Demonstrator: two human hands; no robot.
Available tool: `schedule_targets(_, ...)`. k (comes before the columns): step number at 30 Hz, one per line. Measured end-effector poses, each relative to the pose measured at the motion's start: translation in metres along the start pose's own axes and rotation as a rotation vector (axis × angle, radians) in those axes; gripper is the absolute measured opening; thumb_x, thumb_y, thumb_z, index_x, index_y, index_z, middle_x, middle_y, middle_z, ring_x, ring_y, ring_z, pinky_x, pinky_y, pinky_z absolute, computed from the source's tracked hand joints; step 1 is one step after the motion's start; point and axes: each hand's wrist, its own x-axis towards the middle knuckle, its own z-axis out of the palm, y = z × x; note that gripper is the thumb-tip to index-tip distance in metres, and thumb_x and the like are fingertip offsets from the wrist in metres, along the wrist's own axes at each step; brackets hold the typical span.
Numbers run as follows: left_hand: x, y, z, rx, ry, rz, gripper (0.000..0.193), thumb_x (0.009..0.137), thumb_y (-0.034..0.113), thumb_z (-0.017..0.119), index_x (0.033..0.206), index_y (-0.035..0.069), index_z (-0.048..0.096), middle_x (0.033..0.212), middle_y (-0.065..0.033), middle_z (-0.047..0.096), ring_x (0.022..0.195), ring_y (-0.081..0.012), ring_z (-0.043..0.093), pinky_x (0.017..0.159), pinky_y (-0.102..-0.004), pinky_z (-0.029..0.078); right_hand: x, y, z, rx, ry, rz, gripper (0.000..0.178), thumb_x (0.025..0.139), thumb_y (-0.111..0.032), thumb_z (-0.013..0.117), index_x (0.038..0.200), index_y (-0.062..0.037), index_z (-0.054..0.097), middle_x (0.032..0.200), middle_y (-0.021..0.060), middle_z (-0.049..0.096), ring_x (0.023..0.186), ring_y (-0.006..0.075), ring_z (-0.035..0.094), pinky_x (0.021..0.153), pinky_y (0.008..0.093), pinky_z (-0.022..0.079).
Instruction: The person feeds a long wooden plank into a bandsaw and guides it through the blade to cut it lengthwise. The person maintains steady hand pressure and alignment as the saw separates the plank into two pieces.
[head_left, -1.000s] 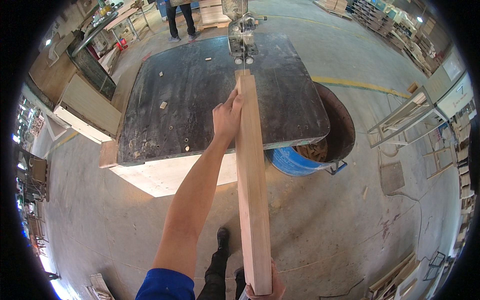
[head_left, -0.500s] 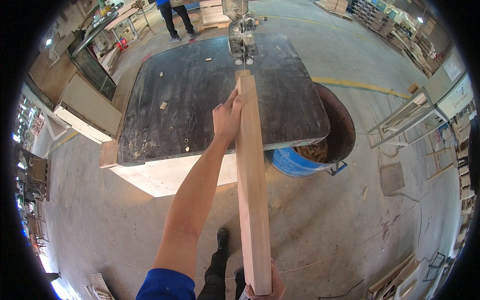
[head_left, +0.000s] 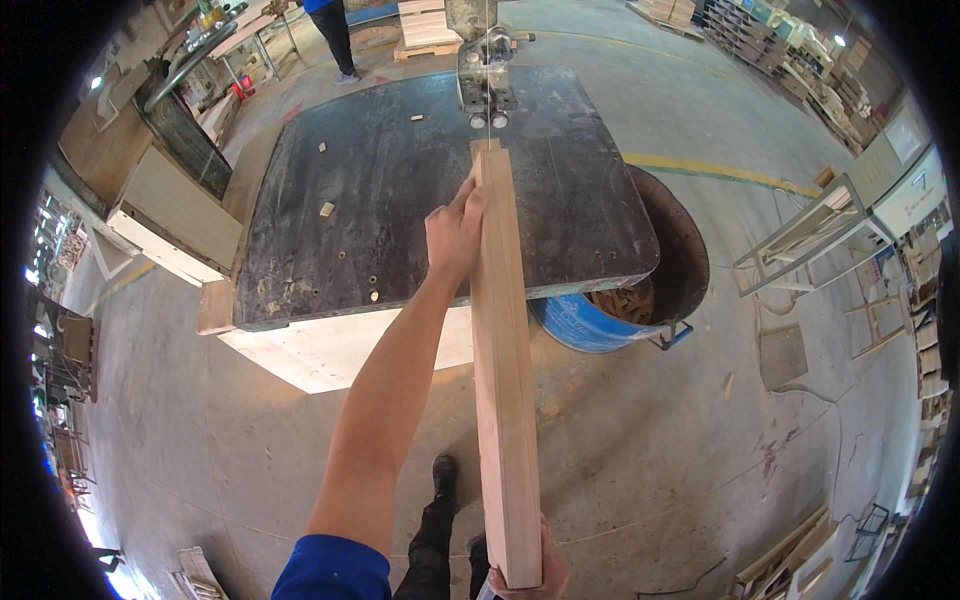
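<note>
A long, pale wooden beam points away from me, its far part lying over the dark saw table and its near part sticking out past the front edge. My left hand grips the beam's left side near the far end, fingers closed on it. Around the near end, low in the picture, my right hand is wrapped from below and the right; most of its fingers are hidden. Just beyond the far end stands the bandsaw's blade guide, with the thin upright blade close to the tenon-like tip of the wood.
Small wood offcuts lie on the table's left half. A blue drum holding scraps stands beside the table's right edge. At the far left a person stands behind the table. A metal frame stand is at the right.
The person in the background has shifted left, now with one leg showing. The beam and both my hands look almost unmoved.
</note>
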Motion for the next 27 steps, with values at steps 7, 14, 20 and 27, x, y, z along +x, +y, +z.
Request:
schedule_targets(7,-0.002,0.004,0.004,-0.029,-0.009,-0.030,0.066,0.094,0.052,0.032,0.127,0.000,0.057,0.078,-0.0272,0.064,0.076,-0.0383,0.064,0.082,-0.0420,0.047,0.001,0.005,0.002,0.008,0.023,-0.042,0.076,0.076,-0.031,0.074,0.136,0.0035,0.042,0.127,0.0246,0.054,0.113,0.0352,0.058,0.092,0.0409,0.050)
schedule_targets(14,0.000,0.000,0.003,-0.042,0.001,-0.016,0.067,0.093,0.053,0.033,0.127,0.000,0.056,0.075,-0.0275,0.064,0.075,-0.0381,0.065,0.080,-0.0423,0.048,-0.001,0.009,0.015,0.047,0.119,-0.058,0.074,0.074,-0.032,0.075,0.131,0.0049,0.046,0.123,0.0241,0.057,0.109,0.0357,0.060,0.089,0.0419,0.051)
schedule_targets(20,0.003,-0.003,0.002,-0.028,-0.002,-0.019,0.067,0.093,0.054,0.034,0.126,0.001,0.057,0.076,-0.0281,0.063,0.074,-0.0391,0.064,0.078,-0.0430,0.048,-0.002,0.010,0.020,0.044,0.162,-0.070,0.073,0.074,-0.034,0.075,0.129,0.0061,0.049,0.120,0.0236,0.060,0.104,0.0345,0.063,0.086,0.0412,0.052)
schedule_targets(27,0.002,0.001,0.002,-0.028,0.012,-0.028,0.065,0.092,0.053,0.035,0.127,0.002,0.057,0.077,-0.0289,0.063,0.075,-0.0396,0.065,0.077,-0.0422,0.048,-0.002,0.012,0.024,0.046,0.182,-0.079,0.074,0.073,-0.036,0.076,0.128,0.0057,0.050,0.120,0.0237,0.060,0.104,0.0346,0.063,0.086,0.0413,0.053)
